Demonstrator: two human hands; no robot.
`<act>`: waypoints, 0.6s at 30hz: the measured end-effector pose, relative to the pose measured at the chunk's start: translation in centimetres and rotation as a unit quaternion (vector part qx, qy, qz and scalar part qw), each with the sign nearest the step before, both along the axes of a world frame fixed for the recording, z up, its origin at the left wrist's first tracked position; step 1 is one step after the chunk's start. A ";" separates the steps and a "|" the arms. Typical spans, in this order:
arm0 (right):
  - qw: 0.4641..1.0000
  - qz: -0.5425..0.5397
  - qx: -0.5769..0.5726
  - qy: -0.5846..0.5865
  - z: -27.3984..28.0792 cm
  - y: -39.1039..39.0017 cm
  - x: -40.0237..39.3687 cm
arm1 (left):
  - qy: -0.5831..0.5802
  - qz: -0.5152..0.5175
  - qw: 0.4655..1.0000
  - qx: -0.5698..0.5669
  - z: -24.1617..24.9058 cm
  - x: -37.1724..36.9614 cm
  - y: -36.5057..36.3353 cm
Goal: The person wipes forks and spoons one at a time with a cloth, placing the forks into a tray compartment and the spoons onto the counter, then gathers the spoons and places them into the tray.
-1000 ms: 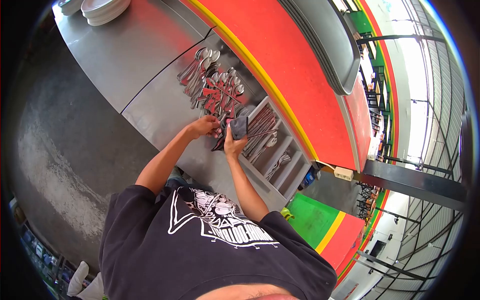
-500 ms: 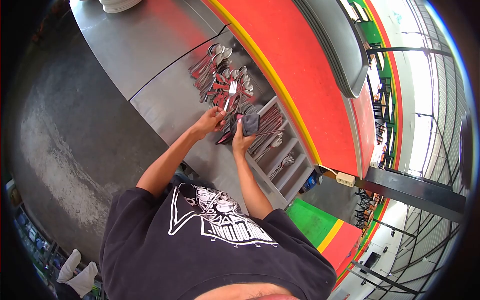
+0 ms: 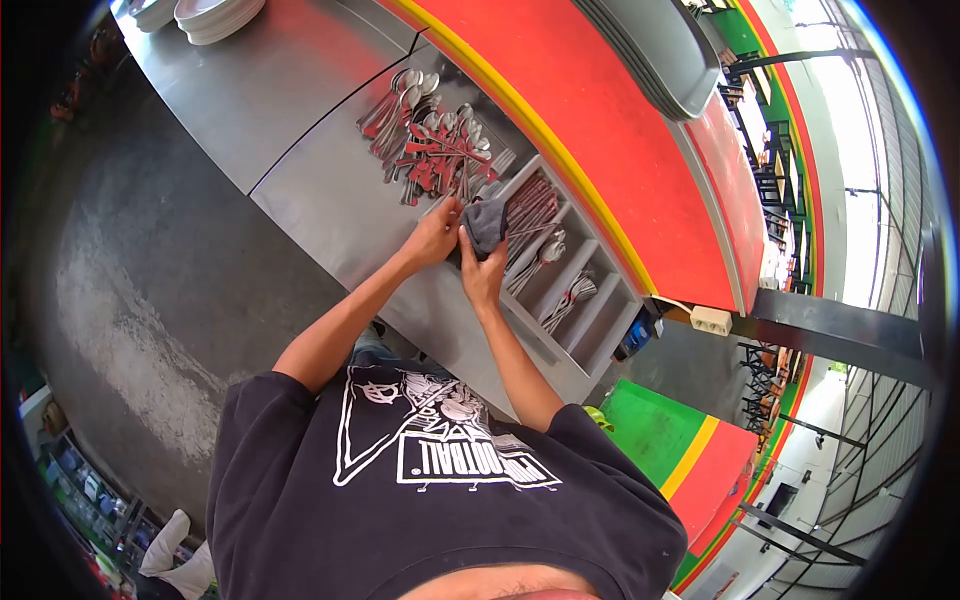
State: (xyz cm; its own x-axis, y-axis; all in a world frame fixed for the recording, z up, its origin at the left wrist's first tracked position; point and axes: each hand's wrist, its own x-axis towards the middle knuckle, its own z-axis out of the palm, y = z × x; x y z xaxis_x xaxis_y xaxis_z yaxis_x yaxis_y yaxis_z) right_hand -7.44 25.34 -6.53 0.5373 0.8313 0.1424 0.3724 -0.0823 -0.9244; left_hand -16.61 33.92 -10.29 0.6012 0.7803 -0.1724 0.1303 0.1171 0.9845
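My left hand (image 3: 437, 232) is closed, fingertips pinched together against the edge of a grey cloth (image 3: 486, 226). The fork it held a moment ago is hidden behind the fingers and cloth. My right hand (image 3: 484, 272) grips the cloth from below, thumb along its near side. Just beyond both hands, a heap of spoons and forks (image 3: 440, 150) lies on the steel counter (image 3: 310, 215), many showing red reflections. To the right of the cloth stands a grey cutlery tray (image 3: 585, 250) with compartments. It contains dark reddish sticks or handles (image 3: 530, 205), spoons (image 3: 550, 248) and forks (image 3: 575, 292).
Stacked white plates (image 3: 215, 18) stand at the counter's far left end. A red ledge (image 3: 560, 130) with yellow edging rises behind the tray and carries stacked dark trays (image 3: 665, 60). A white power socket (image 3: 711, 320) hangs by the ledge's end. Concrete floor (image 3: 150, 260) lies to the left.
My left hand has drawn in against the cloth, and the fork's raised tines have gone out of sight. The view has shifted, bringing more plates into frame.
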 end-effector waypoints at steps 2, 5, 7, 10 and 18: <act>0.999 0.003 0.010 -0.044 0.8 -1.5 1.2 | 0.041 -0.003 0.997 0.066 0.3 0.8 -1.8; 0.991 0.022 0.048 -0.121 1.6 -4.0 3.5 | 0.060 0.022 0.987 0.148 1.7 2.5 -5.1; 0.990 0.026 0.048 -0.133 2.5 -6.1 5.0 | 0.017 0.006 0.995 0.102 2.0 3.9 -7.6; 0.983 0.033 0.037 -0.175 4.2 -10.2 7.8 | -0.027 -0.016 0.993 0.114 2.7 6.2 -11.6; 0.968 -0.005 0.029 -0.251 3.5 -19.4 18.9 | 0.007 -0.108 0.991 0.078 4.0 14.0 -23.1</act>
State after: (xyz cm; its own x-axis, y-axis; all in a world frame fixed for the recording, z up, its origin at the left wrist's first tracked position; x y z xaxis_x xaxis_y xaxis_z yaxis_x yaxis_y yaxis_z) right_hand 11.46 5.94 -3.07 0.3962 0.8093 0.4337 0.7746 -0.0410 -0.6312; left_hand -2.66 10.82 -6.31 0.7559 0.6511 -0.0691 0.1493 -0.0687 0.9864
